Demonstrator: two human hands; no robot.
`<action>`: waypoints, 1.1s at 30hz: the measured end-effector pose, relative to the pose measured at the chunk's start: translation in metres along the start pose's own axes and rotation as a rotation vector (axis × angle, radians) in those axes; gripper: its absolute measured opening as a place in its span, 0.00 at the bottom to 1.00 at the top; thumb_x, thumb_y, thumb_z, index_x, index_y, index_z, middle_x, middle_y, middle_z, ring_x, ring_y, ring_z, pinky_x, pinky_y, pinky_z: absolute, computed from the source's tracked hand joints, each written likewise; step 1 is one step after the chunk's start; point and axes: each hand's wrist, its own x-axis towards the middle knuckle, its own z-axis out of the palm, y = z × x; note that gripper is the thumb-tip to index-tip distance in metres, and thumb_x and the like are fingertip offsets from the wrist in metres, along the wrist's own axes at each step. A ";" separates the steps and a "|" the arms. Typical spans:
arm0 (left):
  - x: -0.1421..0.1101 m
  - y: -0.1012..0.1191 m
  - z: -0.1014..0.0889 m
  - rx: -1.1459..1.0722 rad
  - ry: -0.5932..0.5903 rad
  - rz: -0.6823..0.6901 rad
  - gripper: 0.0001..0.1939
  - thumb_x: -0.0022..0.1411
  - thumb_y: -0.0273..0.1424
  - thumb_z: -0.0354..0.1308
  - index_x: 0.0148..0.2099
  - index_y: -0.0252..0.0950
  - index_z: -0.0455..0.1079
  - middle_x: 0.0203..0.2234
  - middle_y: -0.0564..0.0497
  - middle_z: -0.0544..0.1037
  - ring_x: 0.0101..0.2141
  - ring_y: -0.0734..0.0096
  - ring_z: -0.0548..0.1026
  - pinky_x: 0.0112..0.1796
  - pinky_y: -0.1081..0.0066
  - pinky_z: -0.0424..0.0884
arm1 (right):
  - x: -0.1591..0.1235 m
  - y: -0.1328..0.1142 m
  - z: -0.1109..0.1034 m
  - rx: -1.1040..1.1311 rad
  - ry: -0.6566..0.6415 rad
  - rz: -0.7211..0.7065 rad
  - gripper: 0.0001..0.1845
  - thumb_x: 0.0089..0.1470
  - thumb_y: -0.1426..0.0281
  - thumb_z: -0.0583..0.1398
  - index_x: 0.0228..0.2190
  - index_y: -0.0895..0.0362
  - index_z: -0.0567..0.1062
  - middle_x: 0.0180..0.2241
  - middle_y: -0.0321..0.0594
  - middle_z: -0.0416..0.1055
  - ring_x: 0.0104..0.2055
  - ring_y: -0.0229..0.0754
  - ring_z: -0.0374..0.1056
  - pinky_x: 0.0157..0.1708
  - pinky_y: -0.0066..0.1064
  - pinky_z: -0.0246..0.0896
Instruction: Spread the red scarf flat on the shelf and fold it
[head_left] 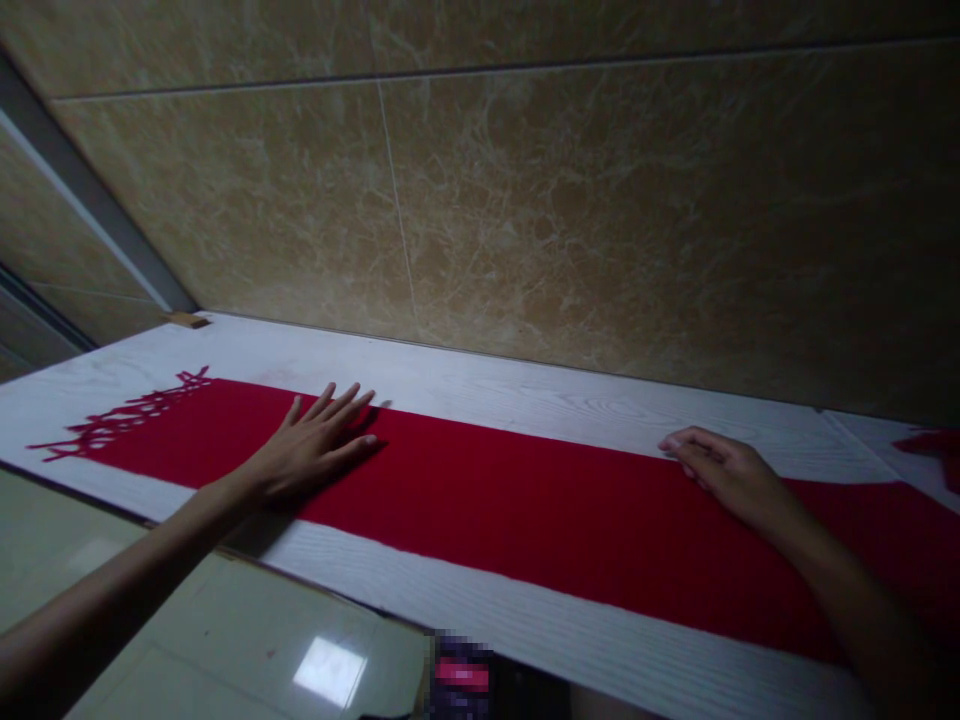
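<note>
A long red scarf (pixel 487 500) lies flat and smooth on a white wood-grain table (pixel 480 390), with a tangled fringe (pixel 135 412) at its left end. My left hand (pixel 319 440) is open over the left part of the scarf, palm down, its fingers spread towards the far edge. Farther right, my right hand (pixel 720 465) hovers at or just over the scarf's far edge. Its thumb and fingers are curled together in a pinch; whatever is between the fingertips, if anything, is too small to tell.
Behind the table rises a brown marbled tile wall (pixel 525 220). A small wooden block (pixel 187 320) sits at the back left corner, by a grey metal post (pixel 97 190). More red cloth (pixel 934 450) lies at the far right. Pale floor tiles (pixel 262 630) show below the front edge.
</note>
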 end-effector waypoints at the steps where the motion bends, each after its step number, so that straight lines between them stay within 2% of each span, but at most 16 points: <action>1: -0.002 0.010 -0.001 -0.008 0.010 0.021 0.47 0.69 0.66 0.34 0.79 0.45 0.44 0.76 0.49 0.43 0.74 0.39 0.36 0.68 0.32 0.39 | 0.000 -0.001 0.000 -0.003 0.001 -0.004 0.38 0.43 0.30 0.61 0.27 0.53 0.79 0.19 0.36 0.68 0.23 0.42 0.61 0.25 0.33 0.55; 6: -0.008 0.064 0.000 -0.057 -0.047 0.179 0.40 0.73 0.61 0.38 0.78 0.48 0.48 0.75 0.51 0.45 0.74 0.41 0.38 0.68 0.32 0.41 | 0.000 -0.003 -0.001 -0.018 -0.002 0.005 0.38 0.43 0.30 0.61 0.27 0.53 0.79 0.19 0.36 0.67 0.23 0.42 0.60 0.24 0.33 0.54; 9: -0.009 0.078 0.005 -0.051 -0.070 0.193 0.41 0.73 0.61 0.40 0.78 0.45 0.49 0.75 0.48 0.46 0.74 0.42 0.41 0.68 0.32 0.38 | 0.000 -0.002 -0.001 -0.013 0.000 0.023 0.38 0.42 0.29 0.62 0.27 0.53 0.79 0.19 0.35 0.66 0.22 0.41 0.59 0.24 0.33 0.53; 23: -0.010 0.078 0.005 -0.058 -0.069 0.178 0.42 0.72 0.63 0.41 0.78 0.46 0.49 0.75 0.47 0.45 0.74 0.44 0.41 0.69 0.33 0.38 | 0.001 -0.001 0.000 -0.003 -0.005 -0.012 0.40 0.39 0.27 0.61 0.26 0.52 0.79 0.19 0.36 0.67 0.23 0.42 0.60 0.25 0.34 0.56; 30: -0.011 0.079 0.001 -0.073 -0.103 0.174 0.43 0.72 0.62 0.41 0.78 0.44 0.48 0.75 0.46 0.44 0.74 0.43 0.39 0.69 0.34 0.37 | 0.000 -0.003 0.000 -0.021 -0.025 -0.046 0.38 0.43 0.28 0.60 0.26 0.52 0.79 0.19 0.36 0.68 0.23 0.43 0.61 0.26 0.35 0.60; 33: -0.010 0.083 -0.005 -0.087 -0.102 0.171 0.44 0.71 0.63 0.43 0.78 0.45 0.49 0.75 0.44 0.45 0.74 0.40 0.38 0.68 0.32 0.38 | -0.001 -0.004 0.000 -0.076 -0.028 -0.089 0.35 0.48 0.32 0.59 0.25 0.51 0.78 0.22 0.39 0.72 0.25 0.46 0.66 0.29 0.37 0.63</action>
